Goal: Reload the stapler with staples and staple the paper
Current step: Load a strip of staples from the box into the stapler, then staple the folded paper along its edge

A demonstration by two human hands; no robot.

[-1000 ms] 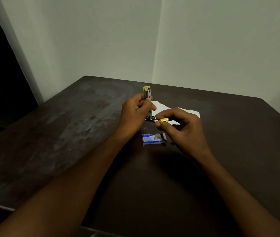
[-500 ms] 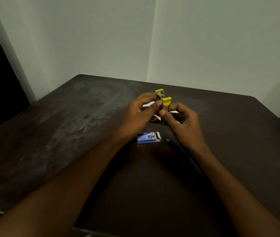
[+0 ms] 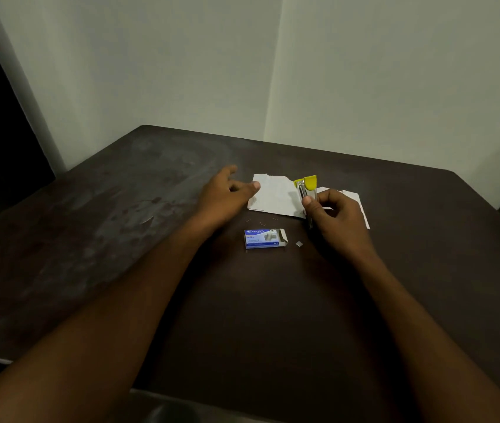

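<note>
Looking down through the head camera, I am seeing the right hand (image 3: 338, 219) gripping the stapler (image 3: 307, 193), its fingers curled closed around the metal body with the thumb pressed against the side. The stapler is standing nearly upright in that grip, its yellow end pointing toward twelve o'clock and its lower end hidden behind the fingers, so I cannot tell whether its two halves are closed together. The left hand (image 3: 227, 193) is holding nothing; its fingers are loosely spread and its thumb tip is touching the nine o'clock edge of the paper (image 3: 273, 195).

The paper is lying flat on the dark table (image 3: 120, 224), white with ragged edges, stretching from the left thumb across to three o'clock behind the right hand. The stapler is hovering over the paper's middle.

At six o'clock from the paper, the blue staple box (image 3: 262, 238) is lying on its side, the end flap at three o'clock hanging open. Its inside is too dark and small for me to tell what it is holding. Just beside the open flap, at three o'clock, a small strip of staples (image 3: 299, 244) is lying on the table. Between the box and the paper, a few loose staples (image 3: 262, 223) are scattered, apart from one another.
</note>
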